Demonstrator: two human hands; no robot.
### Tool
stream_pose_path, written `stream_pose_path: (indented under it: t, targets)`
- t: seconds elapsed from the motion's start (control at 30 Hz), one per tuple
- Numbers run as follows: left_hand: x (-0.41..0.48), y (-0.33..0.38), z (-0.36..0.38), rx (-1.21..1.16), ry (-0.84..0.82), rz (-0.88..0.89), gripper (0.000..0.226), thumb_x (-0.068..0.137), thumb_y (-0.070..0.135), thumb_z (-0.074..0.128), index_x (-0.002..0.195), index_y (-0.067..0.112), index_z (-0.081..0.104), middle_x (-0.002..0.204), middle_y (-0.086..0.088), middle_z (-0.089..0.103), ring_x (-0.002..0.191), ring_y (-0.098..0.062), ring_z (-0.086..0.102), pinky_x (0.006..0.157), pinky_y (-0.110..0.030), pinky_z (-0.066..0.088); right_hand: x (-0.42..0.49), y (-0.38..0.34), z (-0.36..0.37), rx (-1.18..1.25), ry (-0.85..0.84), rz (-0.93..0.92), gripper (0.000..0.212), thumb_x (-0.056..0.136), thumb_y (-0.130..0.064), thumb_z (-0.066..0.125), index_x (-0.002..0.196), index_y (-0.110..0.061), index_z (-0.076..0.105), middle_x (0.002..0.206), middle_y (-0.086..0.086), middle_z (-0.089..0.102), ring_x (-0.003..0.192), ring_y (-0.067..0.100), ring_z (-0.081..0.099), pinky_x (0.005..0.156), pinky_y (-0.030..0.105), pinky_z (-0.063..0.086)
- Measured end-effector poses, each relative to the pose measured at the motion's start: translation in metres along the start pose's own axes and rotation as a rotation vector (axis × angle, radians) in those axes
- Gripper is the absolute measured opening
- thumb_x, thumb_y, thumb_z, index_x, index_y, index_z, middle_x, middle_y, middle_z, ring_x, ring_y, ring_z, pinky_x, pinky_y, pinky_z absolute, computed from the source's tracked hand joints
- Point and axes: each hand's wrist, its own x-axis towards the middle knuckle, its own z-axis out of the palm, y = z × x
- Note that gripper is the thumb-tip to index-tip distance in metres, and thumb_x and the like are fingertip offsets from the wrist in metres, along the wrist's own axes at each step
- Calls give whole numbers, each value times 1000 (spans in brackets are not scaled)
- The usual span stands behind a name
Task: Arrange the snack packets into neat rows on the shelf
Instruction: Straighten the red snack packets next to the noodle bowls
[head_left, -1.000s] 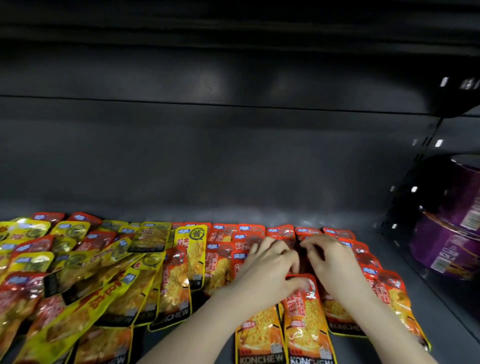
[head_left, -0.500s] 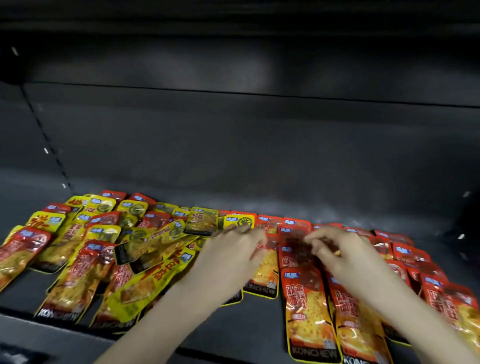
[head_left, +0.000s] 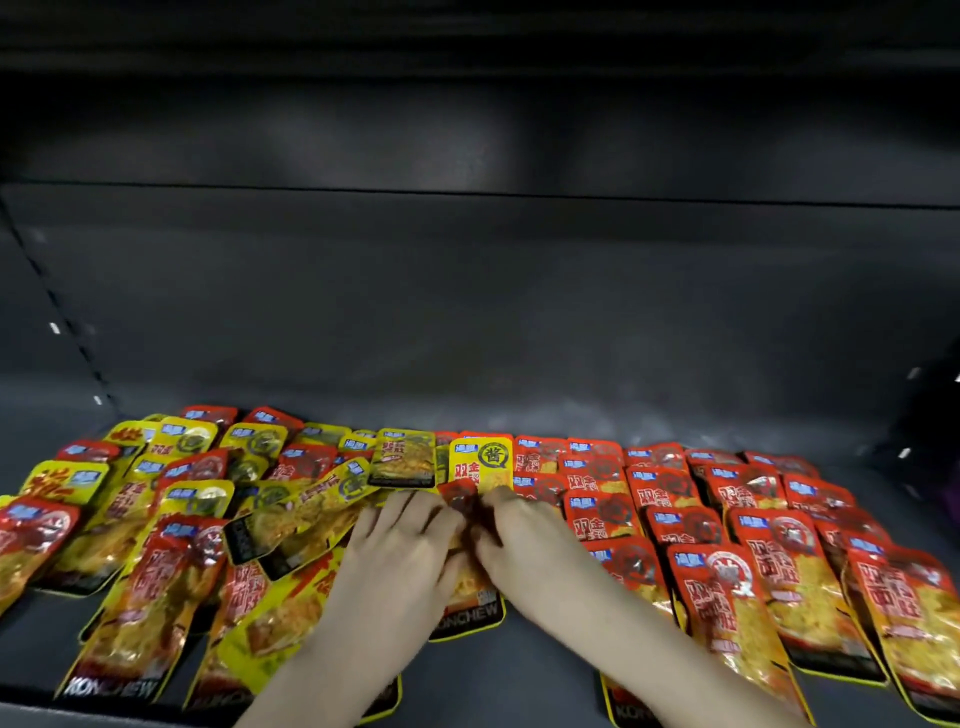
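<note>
Red packet (head_left: 469, 603) lies at shelf (head_left: 519, 675) centre, near the front edge. Left grip (head_left: 405, 551) lies flat on it, fingers straight; right grip (head_left: 519, 545) pinches its top. Risk: dragging it may upset the jumbled packets (head_left: 291, 519) touching its left.

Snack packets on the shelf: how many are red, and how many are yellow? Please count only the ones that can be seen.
Red packets: at least 20
Yellow packets: at least 8
Total: at least 28; the packets overlap too much for an exact count.
</note>
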Motion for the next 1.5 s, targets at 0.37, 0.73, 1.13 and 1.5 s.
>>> stream_pose_path:
  t: [0.37,0.73,1.13,1.5]
  targets:
    - [1,1,-2,-13,42,-28,47,88,55,31,94,22,64,90,3,62,83,-25,61,65,-38,50,1,1,-14,326,48,85,37,91,-12,54,128,-12,55,106,4,66,101,17,59,83,19,41]
    - [25,43,-34,-626,-74,-347,42,83,43,57,120,25,50,97,1,62,98,-24,62,82,-34,45,-28,20,-57,506,238,66,32,93,-14,55,124,-20,52,89,-6,59,77,9,56,63,15,45]
    - [44,150,-4,-963,-228,-168,52,80,16,72,108,45,40,83,20,57,83,-3,62,85,-33,52,-85,117,-94,450,370,162,22,92,-21,57,112,-30,54,58,-18,50,52,-4,45,55,12,34]
    - [52,227,12,-397,-287,21,60,91,41,55,139,32,21,129,1,54,129,-24,32,104,-38,28,-128,185,-112,125,396,391,9,90,-22,58,97,-28,59,92,-3,66,87,18,63,75,30,48]
